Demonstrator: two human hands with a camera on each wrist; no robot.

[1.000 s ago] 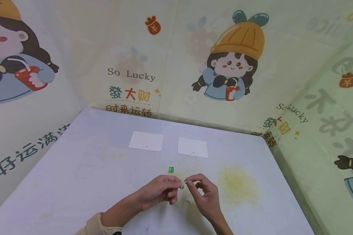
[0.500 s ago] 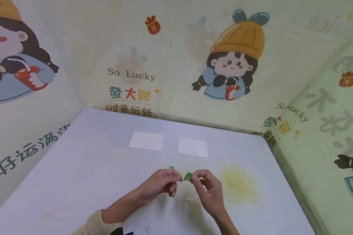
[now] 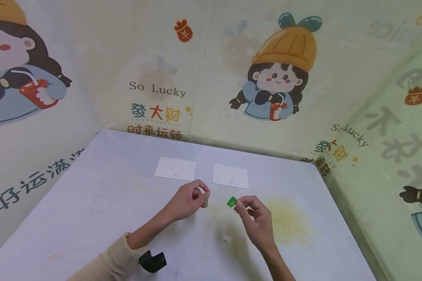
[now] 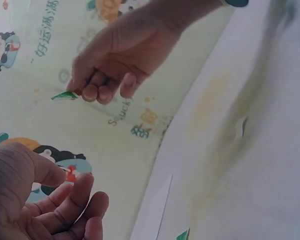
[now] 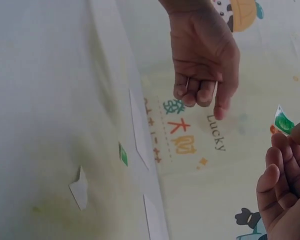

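Observation:
Between thumb and fingertips, my right hand (image 3: 257, 223) pinches a small, slightly bent green stamp (image 3: 231, 201), held up in the air. The right wrist view shows the same stamp (image 5: 283, 120) with its pale edge. My left hand (image 3: 185, 201) holds nothing, its fingers loosely bent. It is raised over the table and partly hides a second green stamp (image 3: 207, 203). In the right wrist view that stamp (image 5: 123, 155) lies on the tabletop, apart from the left hand (image 5: 202, 57).
Two white postcards (image 3: 176, 168) (image 3: 230, 176) lie side by side toward the back of the table (image 3: 119, 218). A small white paper scrap (image 3: 226, 238) lies between the forearms. A printed cloth (image 3: 211, 78) stands around the table's back and sides.
The hands have drawn apart, the left moving up and away from the stamp, the right moving right with the stamp. The held stamp's green face has turned into view.

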